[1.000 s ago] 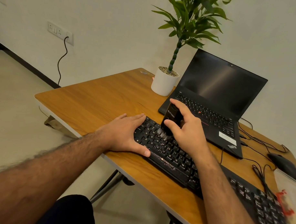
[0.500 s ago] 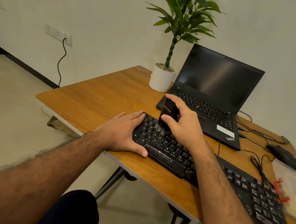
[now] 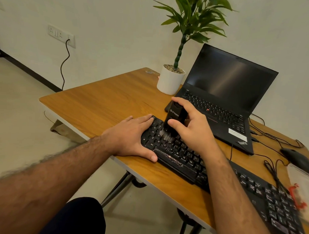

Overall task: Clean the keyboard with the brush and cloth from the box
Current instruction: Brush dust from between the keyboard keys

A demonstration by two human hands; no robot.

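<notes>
Two hands on black keyboard (image 3: 180, 158): left hand (image 3: 132, 135) flat, right hand (image 3: 193, 130) around black pale-bristled brush (image 3: 174, 117).

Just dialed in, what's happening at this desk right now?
A person is brushing a black keyboard on a wooden desk. The right hand grips a black brush upright, its pale bristles down on the keys near the keyboard's left end. The left hand lies flat on that end, bracing it. An open laptop with a dark screen sits behind, beside a potted plant. No cloth is in either hand.
</notes>
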